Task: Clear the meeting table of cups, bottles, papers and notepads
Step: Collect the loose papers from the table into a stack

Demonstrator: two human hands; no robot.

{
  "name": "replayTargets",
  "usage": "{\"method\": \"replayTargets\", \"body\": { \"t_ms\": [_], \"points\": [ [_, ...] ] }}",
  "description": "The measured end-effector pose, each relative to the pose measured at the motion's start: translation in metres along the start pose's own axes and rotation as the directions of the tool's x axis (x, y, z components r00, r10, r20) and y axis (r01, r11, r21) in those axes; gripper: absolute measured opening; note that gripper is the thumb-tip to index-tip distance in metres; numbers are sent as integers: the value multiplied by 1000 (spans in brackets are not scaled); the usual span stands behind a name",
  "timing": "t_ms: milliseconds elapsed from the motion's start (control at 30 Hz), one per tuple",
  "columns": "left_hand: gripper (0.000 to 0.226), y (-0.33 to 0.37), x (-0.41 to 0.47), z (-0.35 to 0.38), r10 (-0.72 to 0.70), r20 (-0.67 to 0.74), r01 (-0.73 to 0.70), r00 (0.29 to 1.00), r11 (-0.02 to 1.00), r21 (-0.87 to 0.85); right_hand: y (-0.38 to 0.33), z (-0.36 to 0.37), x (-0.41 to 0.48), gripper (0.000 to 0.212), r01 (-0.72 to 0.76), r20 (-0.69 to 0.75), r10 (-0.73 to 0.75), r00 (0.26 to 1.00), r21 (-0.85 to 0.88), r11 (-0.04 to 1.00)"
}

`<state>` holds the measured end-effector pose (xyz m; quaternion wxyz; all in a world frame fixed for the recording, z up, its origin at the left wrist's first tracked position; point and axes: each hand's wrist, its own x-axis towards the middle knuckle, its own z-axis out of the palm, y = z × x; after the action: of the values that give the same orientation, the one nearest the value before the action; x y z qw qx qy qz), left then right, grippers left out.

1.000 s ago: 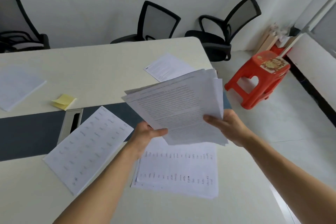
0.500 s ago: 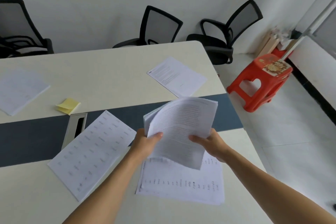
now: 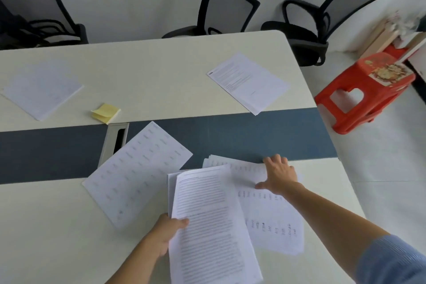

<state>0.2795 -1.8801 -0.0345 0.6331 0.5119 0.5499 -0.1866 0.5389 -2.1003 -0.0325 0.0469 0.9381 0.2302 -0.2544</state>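
Left hand [image 3: 164,233] is gripping the printed stack [image 3: 207,226] near the middle, thumb clamping on top, the other fingers hiding underneath. Right hand [image 3: 280,175] is lying flat on the loose sheets [image 3: 274,223] at the near right of the bench [image 3: 149,64], fingers spread apart and reaching their far edge by the blue strip [image 3: 253,136]. A grid sheet [image 3: 138,173] is sitting just left of the stack, a text page [image 3: 249,82] far right, another page [image 3: 42,90] far left, and yellow sticky notes [image 3: 106,113] are sitting beside that one.

Three black chairs [image 3: 227,4], red stool [image 3: 378,92]
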Motion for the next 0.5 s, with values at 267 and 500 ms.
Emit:
{"method": "replayTargets", "body": {
  "t_ms": [267, 500],
  "points": [
    [27, 0, 12, 35, -52, -105, 35, 993, 986, -165, 2, 8, -10, 88, -76, -6, 76, 997, 96, 992],
    [33, 1, 11, 37, -37, -141, 21, 989, 993, -114, 9, 23, -30, 67, -39, 108, 35, 994, 41, 998]
  ]
}}
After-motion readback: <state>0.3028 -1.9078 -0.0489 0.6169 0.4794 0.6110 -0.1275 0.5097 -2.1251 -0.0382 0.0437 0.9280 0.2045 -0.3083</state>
